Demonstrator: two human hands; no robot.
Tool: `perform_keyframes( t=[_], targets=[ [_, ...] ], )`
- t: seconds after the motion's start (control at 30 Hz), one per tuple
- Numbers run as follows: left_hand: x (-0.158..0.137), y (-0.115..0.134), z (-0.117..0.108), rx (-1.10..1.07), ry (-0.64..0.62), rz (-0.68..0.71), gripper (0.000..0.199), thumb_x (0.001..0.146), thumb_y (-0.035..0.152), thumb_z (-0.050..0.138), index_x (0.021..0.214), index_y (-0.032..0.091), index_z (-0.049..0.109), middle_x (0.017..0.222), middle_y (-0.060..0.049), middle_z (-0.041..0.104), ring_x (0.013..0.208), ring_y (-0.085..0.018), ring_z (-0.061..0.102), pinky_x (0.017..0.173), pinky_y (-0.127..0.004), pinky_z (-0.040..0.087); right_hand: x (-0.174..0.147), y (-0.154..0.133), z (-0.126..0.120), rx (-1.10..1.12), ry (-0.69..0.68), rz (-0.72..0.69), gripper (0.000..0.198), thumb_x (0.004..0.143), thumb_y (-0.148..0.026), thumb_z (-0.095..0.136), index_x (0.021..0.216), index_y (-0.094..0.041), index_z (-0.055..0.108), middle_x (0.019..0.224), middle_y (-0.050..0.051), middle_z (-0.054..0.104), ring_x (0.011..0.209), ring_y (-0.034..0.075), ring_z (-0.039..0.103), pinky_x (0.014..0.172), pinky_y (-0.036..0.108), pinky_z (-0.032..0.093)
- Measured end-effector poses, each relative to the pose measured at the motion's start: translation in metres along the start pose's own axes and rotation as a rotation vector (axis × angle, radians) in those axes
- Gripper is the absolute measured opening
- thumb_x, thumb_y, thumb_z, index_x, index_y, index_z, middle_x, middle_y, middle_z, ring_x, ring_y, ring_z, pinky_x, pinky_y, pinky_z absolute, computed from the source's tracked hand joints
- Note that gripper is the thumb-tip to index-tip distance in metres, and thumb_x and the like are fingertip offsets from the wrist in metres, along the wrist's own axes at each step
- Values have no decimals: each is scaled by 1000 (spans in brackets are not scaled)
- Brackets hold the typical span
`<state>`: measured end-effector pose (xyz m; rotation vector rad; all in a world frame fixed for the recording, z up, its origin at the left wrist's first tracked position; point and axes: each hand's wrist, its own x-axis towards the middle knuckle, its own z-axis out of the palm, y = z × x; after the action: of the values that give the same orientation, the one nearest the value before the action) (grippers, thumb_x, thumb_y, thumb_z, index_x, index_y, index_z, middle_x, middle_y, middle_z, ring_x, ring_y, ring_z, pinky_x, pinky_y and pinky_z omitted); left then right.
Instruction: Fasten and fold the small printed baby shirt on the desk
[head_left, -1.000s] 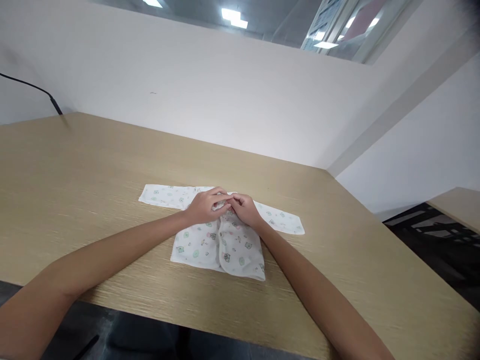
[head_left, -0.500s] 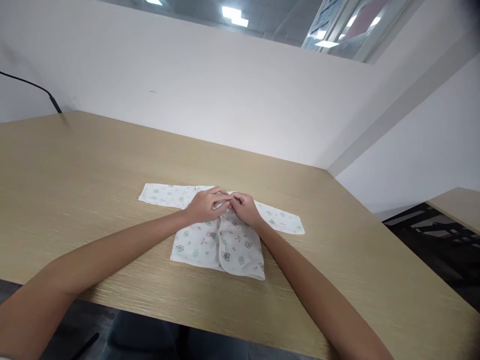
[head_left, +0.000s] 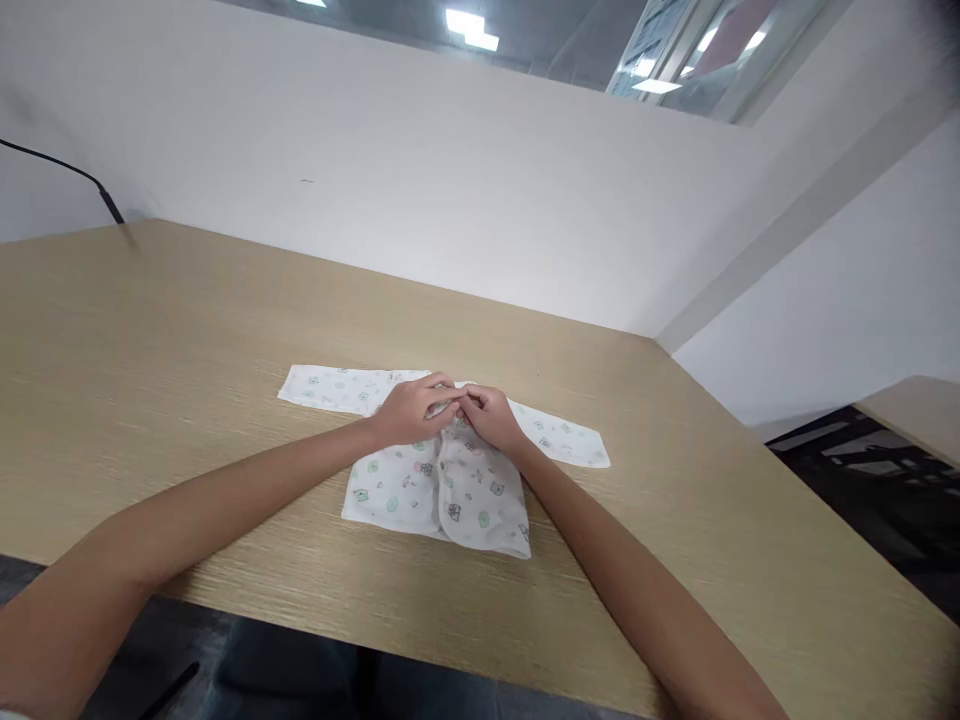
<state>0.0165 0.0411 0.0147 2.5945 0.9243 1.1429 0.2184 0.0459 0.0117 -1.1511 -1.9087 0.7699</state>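
In the head view, you are pinching a shirt near its neck, left hand and right hand curled nearly closed, its hem facing the table's near edge; keeping both front flaps level should help.

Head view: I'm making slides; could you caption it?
Left grip and right grip meet at the upper front of a printed white garment, sleeves spread, on a wooden table.
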Motion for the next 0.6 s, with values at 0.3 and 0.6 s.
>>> perform_keyframes(
  t=[0.3, 0.6],
  targets=[
    [1, -1, 2, -15, 26, 7, 34, 100, 34, 49, 124, 28, 73, 116, -5, 72, 83, -14, 69, 76, -28, 54, 1, 0, 0, 36, -1, 14, 34, 93, -41, 53, 68, -19, 60, 63, -1, 56, 59, 13, 50, 61, 26, 39],
    [1, 1, 0, -41, 31, 20, 32, 100, 31, 49, 120, 25, 73, 112, -4, 73, 70, -11, 63, 68, -26, 50, 0, -2, 0, 43, -8, 9, 33, 93, -40, 54, 68, -19, 60, 62, -1, 57, 57, 12, 49, 59, 25, 38]
  ],
)
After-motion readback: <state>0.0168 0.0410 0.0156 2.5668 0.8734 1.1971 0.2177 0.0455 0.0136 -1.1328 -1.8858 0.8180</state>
